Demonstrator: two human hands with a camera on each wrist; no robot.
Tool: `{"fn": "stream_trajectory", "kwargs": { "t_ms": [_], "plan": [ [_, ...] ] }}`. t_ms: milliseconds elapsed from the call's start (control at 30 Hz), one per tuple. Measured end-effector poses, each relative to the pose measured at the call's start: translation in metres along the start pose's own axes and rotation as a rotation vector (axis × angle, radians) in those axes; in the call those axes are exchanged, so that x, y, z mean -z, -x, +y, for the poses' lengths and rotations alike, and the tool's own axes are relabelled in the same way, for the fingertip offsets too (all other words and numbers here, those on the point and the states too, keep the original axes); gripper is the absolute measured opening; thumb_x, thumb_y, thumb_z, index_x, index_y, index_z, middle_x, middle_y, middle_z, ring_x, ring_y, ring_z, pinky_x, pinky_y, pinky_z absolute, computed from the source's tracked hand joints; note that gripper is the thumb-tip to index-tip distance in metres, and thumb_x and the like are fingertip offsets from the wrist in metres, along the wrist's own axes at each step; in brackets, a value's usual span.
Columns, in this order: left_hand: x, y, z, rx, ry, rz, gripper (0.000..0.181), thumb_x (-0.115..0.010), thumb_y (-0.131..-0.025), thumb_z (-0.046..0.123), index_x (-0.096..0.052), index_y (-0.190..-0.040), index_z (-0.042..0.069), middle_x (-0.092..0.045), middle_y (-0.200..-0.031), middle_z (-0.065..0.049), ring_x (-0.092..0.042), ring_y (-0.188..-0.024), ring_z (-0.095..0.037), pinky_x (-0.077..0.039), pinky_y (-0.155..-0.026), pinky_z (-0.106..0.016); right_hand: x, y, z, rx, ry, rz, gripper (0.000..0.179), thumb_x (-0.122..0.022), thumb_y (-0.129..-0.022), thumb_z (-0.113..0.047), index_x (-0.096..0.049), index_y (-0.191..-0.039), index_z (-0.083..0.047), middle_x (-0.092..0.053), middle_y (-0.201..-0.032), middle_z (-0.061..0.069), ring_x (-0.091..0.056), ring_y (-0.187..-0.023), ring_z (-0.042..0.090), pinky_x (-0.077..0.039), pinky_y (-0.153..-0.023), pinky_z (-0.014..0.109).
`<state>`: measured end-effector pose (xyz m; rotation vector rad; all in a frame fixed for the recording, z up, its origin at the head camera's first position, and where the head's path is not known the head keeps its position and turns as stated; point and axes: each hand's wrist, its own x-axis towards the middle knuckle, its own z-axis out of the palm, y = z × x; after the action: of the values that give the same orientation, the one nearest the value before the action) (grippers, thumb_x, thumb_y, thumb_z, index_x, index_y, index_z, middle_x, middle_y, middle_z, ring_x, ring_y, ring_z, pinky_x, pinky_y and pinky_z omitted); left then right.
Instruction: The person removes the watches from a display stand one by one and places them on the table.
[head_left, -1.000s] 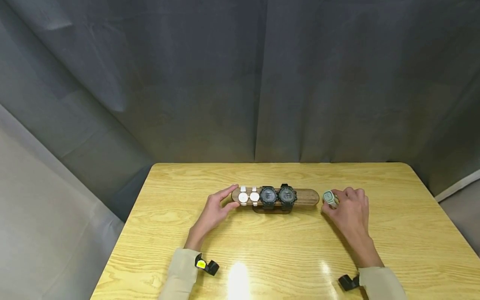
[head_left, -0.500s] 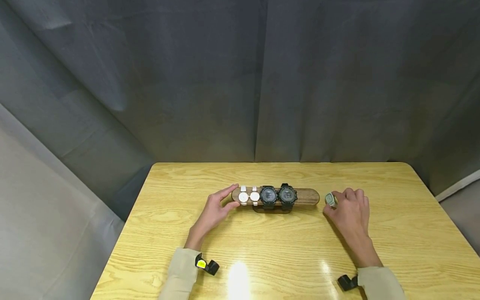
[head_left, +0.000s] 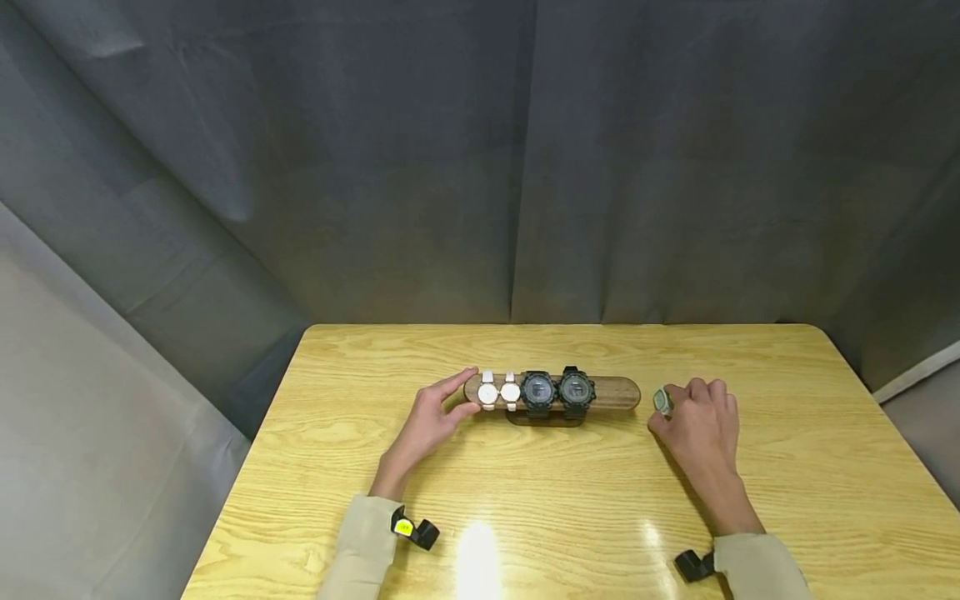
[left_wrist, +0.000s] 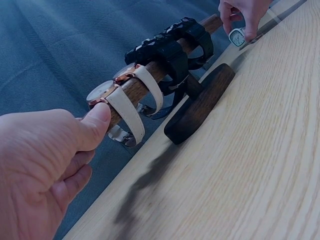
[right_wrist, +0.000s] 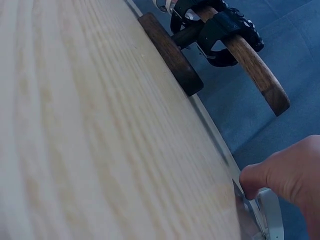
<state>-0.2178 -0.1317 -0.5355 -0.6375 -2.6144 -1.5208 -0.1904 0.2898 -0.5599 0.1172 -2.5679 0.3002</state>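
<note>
A wooden watch stand (head_left: 618,393) with a round-ended bar carries two white-strapped watches (head_left: 487,394) with rose-gold cases and two chunky black watches (head_left: 576,389). My left hand (head_left: 422,425) holds the bar's left end between thumb and fingers; in the left wrist view the thumb lies against the nearest white-strapped watch (left_wrist: 127,112). Just off the bar's right end, my right hand (head_left: 701,423) pinches a pale wristwatch (head_left: 662,402) with a squarish face. Its strap is mostly hidden by the fingers, though part of the pale band (right_wrist: 271,215) shows in the right wrist view.
The stand's dark base (left_wrist: 200,107) rests on a light wood table (head_left: 555,508). Grey curtains (head_left: 420,167) hang behind the table's far edge and down its left side. The bar's right end (right_wrist: 277,100) bears no watch.
The pale watch has shifted slightly right, away from the bar, and its face has turned. My right hand moved a little with it; my left hand stays on the bar end.
</note>
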Motion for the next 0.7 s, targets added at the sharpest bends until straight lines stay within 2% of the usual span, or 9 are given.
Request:
{"fn": "stream_trajectory", "kwargs": {
  "t_ms": [400, 567, 700],
  "plan": [
    [-0.0003, -0.0015, 0.0, -0.051, 0.004, 0.006, 0.059, -0.078, -0.092, 0.008, -0.058, -0.147, 0.004, -0.059, -0.148, -0.014, -0.054, -0.14, -0.031, -0.043, -0.118, -0.043, 0.0006, 0.002, 0.0, 0.005, 0.016, -0.004, 0.039, -0.079, -0.072, -0.012, -0.075, -0.106, 0.005, -0.062, -0.086, 0.025, -0.042, -0.075, 0.039, -0.035, -0.063, 0.048],
    [0.0001, -0.0012, -0.0003, -0.068, 0.0, 0.01, 0.059, -0.078, -0.091, 0.008, -0.059, -0.147, 0.002, -0.059, -0.147, -0.016, -0.055, -0.139, -0.033, -0.044, -0.117, -0.044, 0.0005, 0.0014, -0.0015, 0.012, 0.008, 0.011, 0.031, -0.077, -0.071, -0.01, -0.075, -0.099, 0.003, -0.059, -0.079, 0.022, -0.037, -0.069, 0.036, -0.032, -0.06, 0.045],
    [0.0003, -0.0007, -0.0001, -0.055, 0.001, 0.007, 0.059, -0.078, -0.092, 0.009, -0.059, -0.147, 0.003, -0.059, -0.148, -0.016, -0.054, -0.139, -0.032, -0.043, -0.118, -0.044, -0.0002, 0.0014, -0.0022, 0.018, 0.004, 0.018, 0.023, -0.076, -0.072, -0.009, -0.073, -0.092, 0.001, -0.055, -0.073, 0.018, -0.036, -0.067, 0.035, -0.031, -0.059, 0.043]
  ]
}}
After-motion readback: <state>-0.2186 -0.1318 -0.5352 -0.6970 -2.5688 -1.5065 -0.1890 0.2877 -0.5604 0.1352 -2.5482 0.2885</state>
